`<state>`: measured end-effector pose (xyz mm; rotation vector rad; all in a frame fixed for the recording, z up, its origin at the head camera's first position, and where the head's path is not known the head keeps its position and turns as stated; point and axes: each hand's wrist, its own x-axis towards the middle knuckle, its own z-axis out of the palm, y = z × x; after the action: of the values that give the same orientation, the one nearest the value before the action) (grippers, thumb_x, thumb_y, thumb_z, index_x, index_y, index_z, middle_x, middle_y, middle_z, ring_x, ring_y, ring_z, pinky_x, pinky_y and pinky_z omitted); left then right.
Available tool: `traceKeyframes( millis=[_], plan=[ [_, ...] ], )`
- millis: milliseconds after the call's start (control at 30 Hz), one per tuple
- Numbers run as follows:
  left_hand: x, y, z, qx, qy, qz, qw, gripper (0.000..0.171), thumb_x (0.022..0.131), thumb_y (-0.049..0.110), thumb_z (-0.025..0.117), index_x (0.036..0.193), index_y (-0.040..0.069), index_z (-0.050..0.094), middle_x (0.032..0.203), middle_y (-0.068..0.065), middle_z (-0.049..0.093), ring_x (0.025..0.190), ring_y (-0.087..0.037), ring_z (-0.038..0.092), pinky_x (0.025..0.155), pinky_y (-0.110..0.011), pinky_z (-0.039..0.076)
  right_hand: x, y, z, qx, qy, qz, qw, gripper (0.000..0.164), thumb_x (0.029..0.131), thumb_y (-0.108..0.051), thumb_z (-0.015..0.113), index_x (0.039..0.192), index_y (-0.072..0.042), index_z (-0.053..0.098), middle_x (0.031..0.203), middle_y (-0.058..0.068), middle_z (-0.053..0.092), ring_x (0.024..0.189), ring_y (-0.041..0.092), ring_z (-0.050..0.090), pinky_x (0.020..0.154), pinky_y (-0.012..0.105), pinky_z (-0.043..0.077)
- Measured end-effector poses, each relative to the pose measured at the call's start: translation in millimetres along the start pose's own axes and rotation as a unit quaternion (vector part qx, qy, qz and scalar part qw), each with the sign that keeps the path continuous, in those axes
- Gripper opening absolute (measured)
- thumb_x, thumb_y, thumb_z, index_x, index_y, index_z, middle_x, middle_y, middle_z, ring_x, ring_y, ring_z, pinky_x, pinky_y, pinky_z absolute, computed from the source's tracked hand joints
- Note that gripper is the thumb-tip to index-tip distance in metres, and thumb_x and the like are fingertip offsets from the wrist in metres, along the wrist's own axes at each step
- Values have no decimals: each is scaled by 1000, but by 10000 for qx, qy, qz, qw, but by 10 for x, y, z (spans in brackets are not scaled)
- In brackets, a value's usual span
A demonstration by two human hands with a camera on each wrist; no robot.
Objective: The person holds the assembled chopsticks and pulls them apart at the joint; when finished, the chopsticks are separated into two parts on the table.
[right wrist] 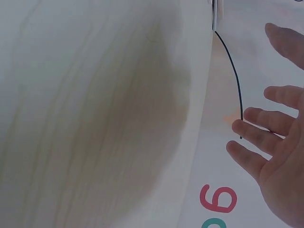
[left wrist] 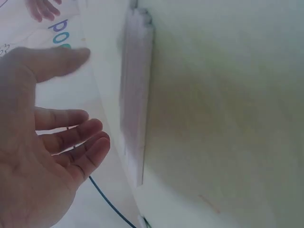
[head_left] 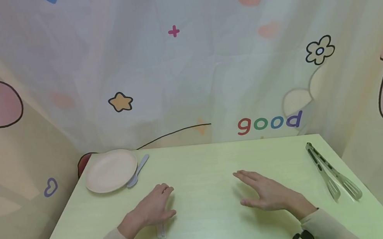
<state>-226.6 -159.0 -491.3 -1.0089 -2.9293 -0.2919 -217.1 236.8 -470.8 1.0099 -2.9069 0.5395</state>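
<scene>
My left hand point(head_left: 153, 208) is held over the left half of the table point(head_left: 203, 196), fingers loosely bent and thumb apart, holding nothing. Below it lies a flat bundle of pale, slender sticks point(left wrist: 135, 95), mostly hidden by the hand in the head view; the ends of the sticks point(head_left: 160, 231) show past the palm. On the right, my right hand point(head_left: 269, 192) hovers over bare tabletop with fingers extended, thumb spread and nothing in its grasp. A shadow falls on the surface beneath it in the right wrist view.
At the back left sits a pale pink plate point(head_left: 111, 170), with a light grey-blue spoon point(head_left: 138, 171) against its right side. Metal tongs point(head_left: 333, 172) with slotted ends lie along the right edge. A printed curtain point(head_left: 179, 66) hangs behind the table.
</scene>
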Motion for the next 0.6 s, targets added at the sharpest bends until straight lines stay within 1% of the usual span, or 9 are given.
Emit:
traceKeyframes(
  millis=[133, 267, 333, 467, 600],
  plan=[
    [-8, 2, 36, 72, 20, -35, 10000, 57, 81, 30, 76, 120, -6, 56, 106, -11, 55, 96, -21, 51, 85, -36, 48, -27, 23, 12, -30, -25, 95, 9999, 79, 89, -58, 60, 152, -20, 32, 152, 9, 40, 138, 31, 41, 105, 53, 41],
    [-8, 23, 71, 36, 136, -198, 9997, 42, 80, 26, 76, 103, -5, 59, 89, -7, 50, 80, -17, 45, 73, -34, 45, -55, 37, 12, 43, -29, 184, 9998, 79, 88, -61, 58, 152, -21, 33, 152, 9, 41, 138, 31, 41, 104, 53, 41],
    [-8, 32, 86, 9, 132, -327, 9994, 35, 81, 24, 75, 95, -3, 58, 83, -5, 49, 75, -16, 44, 69, -34, 44, -68, 43, 12, 88, -35, 229, 9997, 78, 89, -60, 59, 152, -21, 33, 151, 9, 42, 137, 31, 42, 104, 54, 41],
    [-18, 45, 95, -160, -62, -668, 9976, 23, 84, 21, 71, 82, 3, 57, 73, -1, 46, 68, -14, 41, 62, -31, 41, -83, 57, 20, 108, -76, 310, 9994, 77, 89, -57, 60, 152, -23, 33, 151, 10, 42, 137, 32, 43, 102, 55, 42],
    [-34, 55, 98, -419, -187, -994, 9940, 20, 86, 14, 68, 74, 8, 53, 70, 0, 45, 65, -14, 41, 58, -28, 38, -85, 68, 32, 188, -134, 349, 9991, 77, 89, -57, 60, 152, -23, 32, 151, 10, 42, 136, 32, 43, 103, 55, 41]
  ],
)
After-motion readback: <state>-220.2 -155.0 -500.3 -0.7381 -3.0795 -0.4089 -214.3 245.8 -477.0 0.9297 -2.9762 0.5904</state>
